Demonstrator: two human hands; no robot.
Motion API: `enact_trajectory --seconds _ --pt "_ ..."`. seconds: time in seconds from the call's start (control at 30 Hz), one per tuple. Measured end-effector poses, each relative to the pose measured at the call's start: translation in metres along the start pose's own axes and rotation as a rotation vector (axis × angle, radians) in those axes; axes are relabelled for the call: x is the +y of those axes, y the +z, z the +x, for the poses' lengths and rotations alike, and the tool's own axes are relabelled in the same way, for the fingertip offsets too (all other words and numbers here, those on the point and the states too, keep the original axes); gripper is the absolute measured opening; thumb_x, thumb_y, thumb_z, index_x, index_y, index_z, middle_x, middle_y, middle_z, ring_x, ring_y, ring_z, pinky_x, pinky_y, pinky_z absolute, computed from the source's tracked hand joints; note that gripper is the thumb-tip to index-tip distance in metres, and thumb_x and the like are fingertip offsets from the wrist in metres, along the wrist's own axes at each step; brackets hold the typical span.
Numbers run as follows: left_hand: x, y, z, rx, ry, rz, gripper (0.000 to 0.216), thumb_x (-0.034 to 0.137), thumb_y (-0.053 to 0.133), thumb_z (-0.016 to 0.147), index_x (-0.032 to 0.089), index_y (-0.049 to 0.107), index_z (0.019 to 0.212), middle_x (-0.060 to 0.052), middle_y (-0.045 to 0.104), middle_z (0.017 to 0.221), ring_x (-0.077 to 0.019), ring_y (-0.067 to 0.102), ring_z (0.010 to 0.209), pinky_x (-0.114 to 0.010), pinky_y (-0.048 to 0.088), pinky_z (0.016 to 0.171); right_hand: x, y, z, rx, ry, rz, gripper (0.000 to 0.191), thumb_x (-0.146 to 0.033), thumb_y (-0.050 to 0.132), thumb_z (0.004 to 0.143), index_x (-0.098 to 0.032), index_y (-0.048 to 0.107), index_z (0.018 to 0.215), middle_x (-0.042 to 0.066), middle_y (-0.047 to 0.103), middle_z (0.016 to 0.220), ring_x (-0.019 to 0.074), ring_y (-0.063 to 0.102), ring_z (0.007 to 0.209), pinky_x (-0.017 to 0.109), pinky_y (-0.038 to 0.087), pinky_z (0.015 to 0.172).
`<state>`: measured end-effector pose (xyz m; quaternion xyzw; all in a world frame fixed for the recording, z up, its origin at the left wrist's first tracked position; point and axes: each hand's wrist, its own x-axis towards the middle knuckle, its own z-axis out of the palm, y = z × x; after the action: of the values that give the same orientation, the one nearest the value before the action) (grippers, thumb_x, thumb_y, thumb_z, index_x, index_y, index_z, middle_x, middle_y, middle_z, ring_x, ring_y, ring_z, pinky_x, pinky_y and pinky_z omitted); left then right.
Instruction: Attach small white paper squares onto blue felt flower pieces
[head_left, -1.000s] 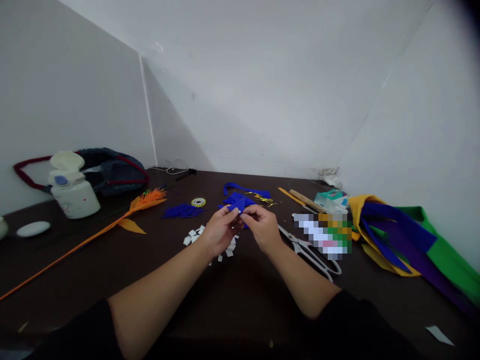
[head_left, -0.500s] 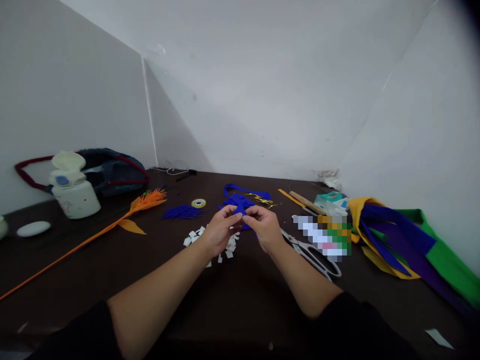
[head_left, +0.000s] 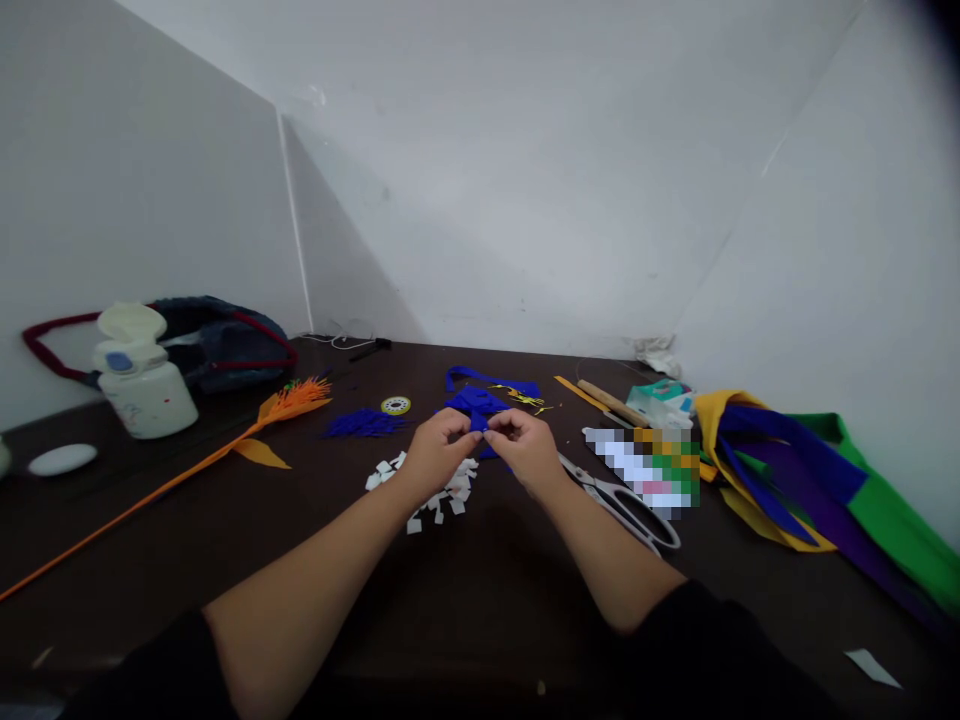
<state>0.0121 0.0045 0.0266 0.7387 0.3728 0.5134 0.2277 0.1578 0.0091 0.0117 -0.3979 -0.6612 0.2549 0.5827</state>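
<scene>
Between them, my left hand (head_left: pixel 439 452) and my right hand (head_left: pixel 528 448) pinch a small blue crepe-paper-like piece (head_left: pixel 478 421), thumbs almost touching. Both hands are closed at the fingertips. Just behind them lie more blue strips and pieces (head_left: pixel 474 399), with a curved blue strip (head_left: pixel 491 379) beyond. Many small white paper bits (head_left: pixel 457 490) are spread under and beside my left hand. A heap of thin blue shreds (head_left: pixel 364 423) sits to its left, near a round yellow-rimmed disc (head_left: pixel 395 405). Grey-handled scissors (head_left: pixel 634 508) lie beside my right forearm, which partly covers them.
At left are an orange paper flower (head_left: pixel 292 405) on a long stem, a white bottle (head_left: pixel 150 390) with its lid up, a white oval object (head_left: pixel 64 460) and a dark bag (head_left: pixel 240 345). Folded coloured sheets (head_left: pixel 810 480), a wooden-handled tool (head_left: pixel 611 402) and a plastic packet (head_left: pixel 660 405) lie right.
My left hand has turned slightly, its fingers now curled closer around the blue piece. Both hands stay at nearly the same spot. The view has shifted a little.
</scene>
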Motion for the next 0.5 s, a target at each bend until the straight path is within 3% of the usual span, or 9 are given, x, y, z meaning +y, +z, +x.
enact_trajectory --seconds 0.2,0.5 --pt "-0.004 0.001 -0.001 0.014 0.074 0.069 0.014 0.021 0.056 0.067 0.019 0.053 0.053 0.0 0.048 0.065 -0.0146 0.044 0.066 -0.024 0.033 0.062 -0.005 -0.003 0.0 0.0 -0.085 -0.101 0.01 -0.022 0.056 0.064 -0.019 0.065 0.069 0.003 0.063 0.071 0.0161 0.057 0.066 0.027 0.045 0.061" --pt "-0.003 0.001 -0.001 0.032 -0.017 -0.028 0.014 0.023 0.059 0.064 0.018 0.054 0.052 0.0 0.049 0.062 -0.0148 0.044 0.065 -0.024 0.034 0.062 -0.009 -0.003 -0.002 -0.004 -0.225 -0.227 0.014 -0.021 0.051 0.07 -0.021 0.066 0.072 0.003 0.063 0.073 0.016 0.057 0.069 0.027 0.044 0.065"
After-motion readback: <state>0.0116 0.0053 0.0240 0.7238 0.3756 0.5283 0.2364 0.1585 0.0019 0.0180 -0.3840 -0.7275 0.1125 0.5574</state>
